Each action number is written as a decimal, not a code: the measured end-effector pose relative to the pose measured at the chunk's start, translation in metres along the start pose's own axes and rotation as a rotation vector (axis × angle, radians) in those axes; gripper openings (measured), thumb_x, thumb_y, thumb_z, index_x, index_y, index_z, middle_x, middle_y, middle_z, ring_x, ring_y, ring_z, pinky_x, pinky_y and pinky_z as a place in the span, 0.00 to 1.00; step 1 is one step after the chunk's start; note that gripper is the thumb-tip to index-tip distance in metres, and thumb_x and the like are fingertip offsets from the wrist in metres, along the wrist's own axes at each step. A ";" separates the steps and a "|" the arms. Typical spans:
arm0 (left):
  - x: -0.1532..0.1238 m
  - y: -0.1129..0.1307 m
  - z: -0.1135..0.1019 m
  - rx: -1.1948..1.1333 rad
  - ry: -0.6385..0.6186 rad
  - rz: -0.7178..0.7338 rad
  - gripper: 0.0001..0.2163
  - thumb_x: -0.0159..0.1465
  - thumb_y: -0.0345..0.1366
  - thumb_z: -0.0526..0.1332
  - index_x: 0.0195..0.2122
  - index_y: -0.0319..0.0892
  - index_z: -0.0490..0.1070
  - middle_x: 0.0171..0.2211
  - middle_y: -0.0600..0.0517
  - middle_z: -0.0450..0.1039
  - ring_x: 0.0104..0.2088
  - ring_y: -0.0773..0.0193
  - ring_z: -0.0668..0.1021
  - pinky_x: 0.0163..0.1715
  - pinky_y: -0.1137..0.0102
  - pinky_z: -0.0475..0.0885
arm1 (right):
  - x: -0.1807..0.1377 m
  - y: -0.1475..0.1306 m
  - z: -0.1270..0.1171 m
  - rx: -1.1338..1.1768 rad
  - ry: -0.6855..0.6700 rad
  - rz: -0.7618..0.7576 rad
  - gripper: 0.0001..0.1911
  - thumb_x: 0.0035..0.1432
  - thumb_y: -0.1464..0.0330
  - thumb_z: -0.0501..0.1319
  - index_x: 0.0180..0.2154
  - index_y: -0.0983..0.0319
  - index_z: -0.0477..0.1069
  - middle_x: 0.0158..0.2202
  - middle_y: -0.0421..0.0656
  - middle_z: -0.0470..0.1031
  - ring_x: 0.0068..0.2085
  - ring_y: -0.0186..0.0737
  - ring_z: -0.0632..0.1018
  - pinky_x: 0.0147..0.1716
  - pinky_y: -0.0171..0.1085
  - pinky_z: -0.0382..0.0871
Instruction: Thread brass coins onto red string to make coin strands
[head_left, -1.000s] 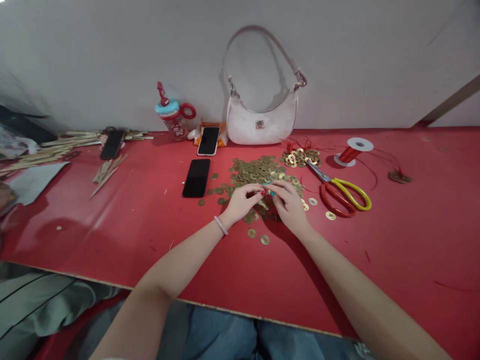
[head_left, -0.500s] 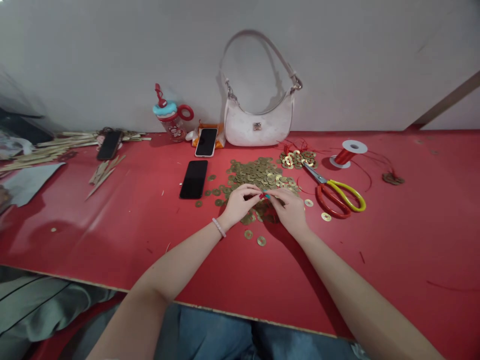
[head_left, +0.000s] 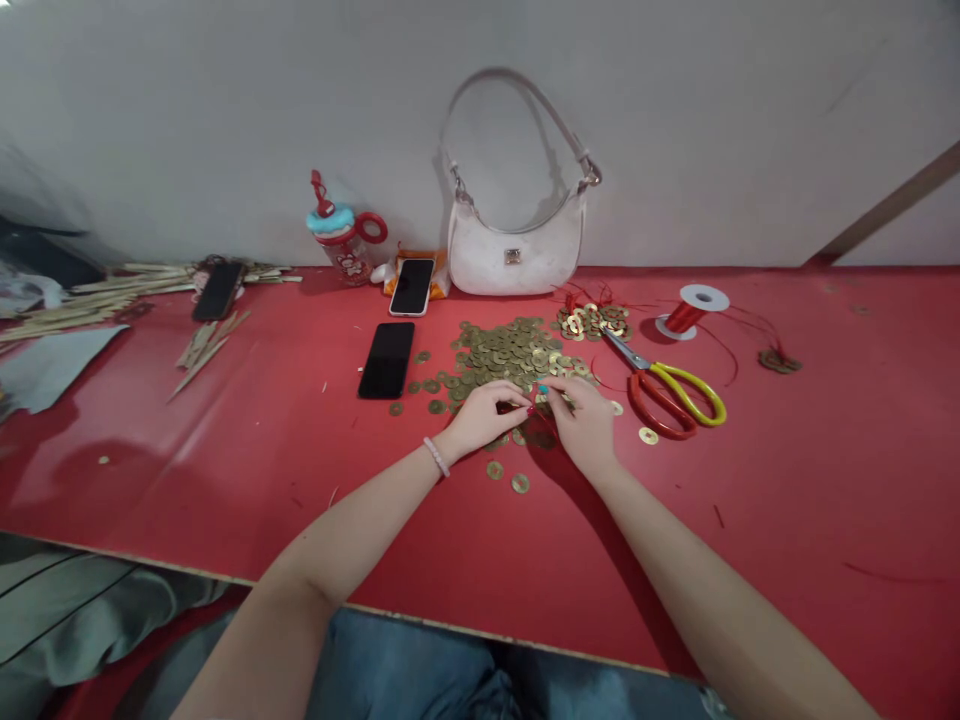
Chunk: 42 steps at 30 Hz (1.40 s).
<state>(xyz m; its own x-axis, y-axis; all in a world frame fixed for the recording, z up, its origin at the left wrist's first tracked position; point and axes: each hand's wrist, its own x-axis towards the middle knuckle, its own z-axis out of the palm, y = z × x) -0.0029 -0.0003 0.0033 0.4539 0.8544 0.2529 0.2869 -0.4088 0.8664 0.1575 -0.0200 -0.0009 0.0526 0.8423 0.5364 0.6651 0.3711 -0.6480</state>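
Observation:
My left hand [head_left: 484,418] and my right hand [head_left: 581,420] meet fingertip to fingertip at the near edge of a pile of brass coins with holes [head_left: 510,350] on the red table [head_left: 225,450]. Both hands are pinched closed. Something small sits between the fingertips, seemingly a coin and a bit of red cord, too small to be sure. A few loose coins [head_left: 504,475] lie just below my left hand. A pale bead bracelet circles my left wrist.
Red and yellow scissors [head_left: 671,392] lie right of my hands, beyond them a red cord spool [head_left: 690,310] and a strung coin bunch [head_left: 596,320]. Two black phones [head_left: 387,358] [head_left: 413,285], a white handbag [head_left: 517,250], a cup [head_left: 341,235] and bamboo strips [head_left: 112,295] stand further back and left.
My hands have stayed together at the coin pile, with only small finger movements. The view has shifted slightly.

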 end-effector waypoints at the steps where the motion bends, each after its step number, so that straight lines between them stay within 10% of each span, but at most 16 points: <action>1: 0.000 0.000 0.000 0.003 -0.005 0.002 0.05 0.56 0.33 0.59 0.29 0.38 0.74 0.33 0.48 0.73 0.35 0.66 0.74 0.38 0.71 0.68 | 0.000 0.000 0.000 0.002 0.002 -0.002 0.09 0.55 0.69 0.54 0.32 0.61 0.73 0.31 0.44 0.75 0.34 0.40 0.74 0.37 0.40 0.67; 14: -0.001 -0.001 0.002 -0.159 0.099 -0.127 0.07 0.56 0.32 0.57 0.34 0.38 0.70 0.34 0.49 0.72 0.33 0.67 0.74 0.36 0.73 0.69 | 0.003 -0.005 0.000 0.144 -0.110 -0.086 0.03 0.53 0.69 0.56 0.33 0.60 0.62 0.44 0.49 0.67 0.49 0.44 0.68 0.48 0.46 0.61; 42: 0.002 0.000 -0.001 -0.377 0.167 -0.283 0.09 0.55 0.37 0.59 0.34 0.38 0.69 0.24 0.55 0.68 0.19 0.76 0.64 0.20 0.78 0.60 | 0.002 0.000 0.000 0.020 -0.021 -0.169 0.07 0.55 0.69 0.55 0.28 0.60 0.70 0.28 0.44 0.73 0.34 0.41 0.73 0.36 0.41 0.66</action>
<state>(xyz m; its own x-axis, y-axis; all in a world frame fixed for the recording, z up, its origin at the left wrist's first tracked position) -0.0026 0.0011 0.0041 0.2522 0.9674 0.0243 0.0403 -0.0356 0.9986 0.1580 -0.0179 0.0003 -0.0742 0.7750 0.6276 0.6483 0.5157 -0.5601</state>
